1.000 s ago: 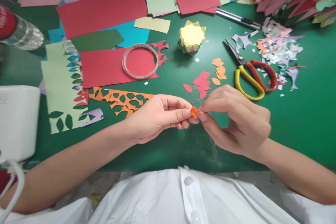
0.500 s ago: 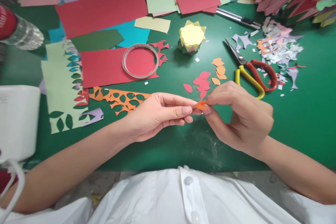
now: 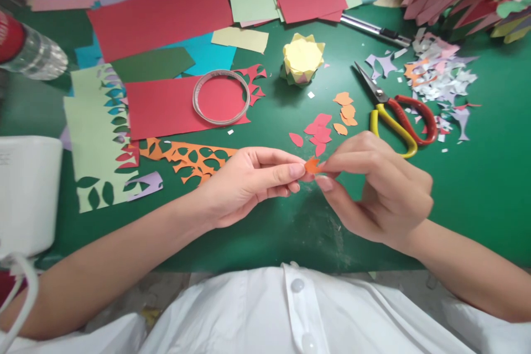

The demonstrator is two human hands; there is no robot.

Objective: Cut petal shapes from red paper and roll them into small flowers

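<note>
Left hand [image 3: 249, 180] and right hand [image 3: 375, 188] meeting low over the green desk [image 3: 477, 193], fingertips almost touching. Between them a small orange paper piece [image 3: 311, 165], pinched from both sides: left grip pressed together on it with thumb and forefinger, right grip likewise closed on its other edge. Piece held just above the desk, not resting on it.

Just beyond the fingertips, a small scatter of red petals [image 3: 318, 131] and, beside those, a few orange petals [image 3: 346, 112], all flat on the desk. Right of these, scissors [image 3: 396, 116] with one yellow and one red handle, blades shut and pointing away. Farther right, a heap of paper scraps [image 3: 440, 80] in white, lilac and pink.

Ahead, a folded yellow paper flower [image 3: 303, 59] standing alone. Left of it, a clear tape ring [image 3: 221, 96] lying on a red sheet [image 3: 166, 105]. Below that sheet, an orange strip [image 3: 186, 156] with leaf-shaped holes, near the left wrist. Pale green sheet [image 3: 89, 138] with cut-out leaves at far left, next to a white box [image 3: 25, 188]. More coloured sheets stacked along the far edge. White shirt [image 3: 290, 315] at the bottom.
</note>
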